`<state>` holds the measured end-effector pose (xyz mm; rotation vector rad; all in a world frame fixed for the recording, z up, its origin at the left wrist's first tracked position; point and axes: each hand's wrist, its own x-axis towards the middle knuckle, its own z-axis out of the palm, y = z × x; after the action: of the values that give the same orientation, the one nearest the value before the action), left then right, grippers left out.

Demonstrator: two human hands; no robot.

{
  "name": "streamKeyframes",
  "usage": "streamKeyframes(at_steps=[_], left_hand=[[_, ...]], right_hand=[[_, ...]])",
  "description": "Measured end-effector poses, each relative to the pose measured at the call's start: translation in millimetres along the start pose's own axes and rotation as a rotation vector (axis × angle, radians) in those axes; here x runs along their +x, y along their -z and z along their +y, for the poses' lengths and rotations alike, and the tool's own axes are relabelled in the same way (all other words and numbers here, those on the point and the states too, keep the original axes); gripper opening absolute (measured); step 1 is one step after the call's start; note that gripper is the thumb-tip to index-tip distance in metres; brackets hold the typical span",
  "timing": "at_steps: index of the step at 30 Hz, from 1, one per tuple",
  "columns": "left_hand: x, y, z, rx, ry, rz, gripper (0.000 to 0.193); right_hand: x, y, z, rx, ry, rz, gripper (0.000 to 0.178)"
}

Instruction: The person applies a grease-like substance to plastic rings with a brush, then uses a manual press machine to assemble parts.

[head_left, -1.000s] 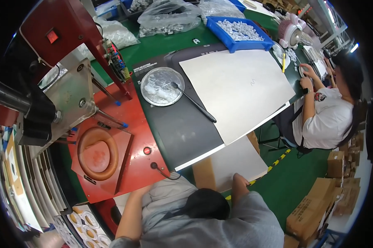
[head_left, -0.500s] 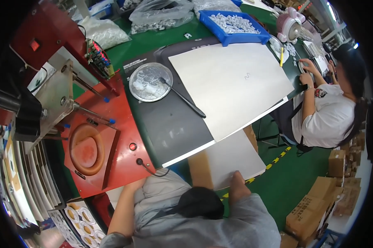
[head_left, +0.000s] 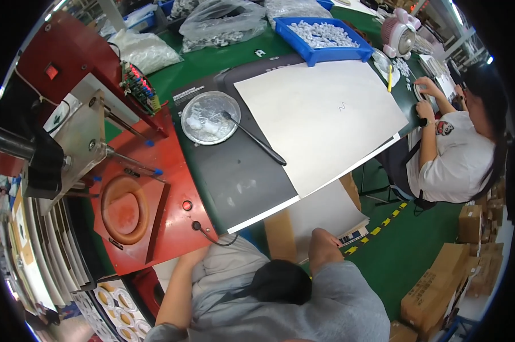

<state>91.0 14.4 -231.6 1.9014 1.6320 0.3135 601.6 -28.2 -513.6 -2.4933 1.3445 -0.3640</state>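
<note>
My right hand [head_left: 324, 239] is low, at the near edge of a pale grey-white sheet [head_left: 326, 214] that lies on a stack beside a brown cardboard strip. Its fingers look curled at that edge, partly hidden. My left hand [head_left: 194, 257] reaches beneath the front edge of the red machine [head_left: 172, 239], and its fingers are out of sight. On the table, a large white sheet [head_left: 331, 114] lies on a dark grey mat [head_left: 234, 182]. A round clear dish [head_left: 203, 137] of white paste stands beside it, with a black-handled brush [head_left: 263, 148] leaning on the rim.
The red machine carries a brown ring-shaped pad [head_left: 123, 231] under metal rods. A blue tray [head_left: 326, 54] of small white parts stands at the back, near a pink fan [head_left: 397, 35]. A co-worker [head_left: 457, 154] sits at right. Cardboard boxes [head_left: 440, 285] line the floor.
My right hand has shifted slightly up and left at the sheet's edge. A printed edge now shows under the sheet's right corner. The view has shifted a little.
</note>
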Motion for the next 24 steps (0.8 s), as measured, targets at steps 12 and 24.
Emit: streamKeyframes(at_steps=[12, 24], left_hand=[[6, 0, 15, -0.178, 0.031, -0.008, 0.026], [0, 16, 7, -0.22, -0.042, 0.027, 0.035]], right_hand=[[45, 15, -2, 0.034, 0.251, -0.171, 0.04], [-42, 415, -242, 0.841, 1.599, -1.114, 0.036]])
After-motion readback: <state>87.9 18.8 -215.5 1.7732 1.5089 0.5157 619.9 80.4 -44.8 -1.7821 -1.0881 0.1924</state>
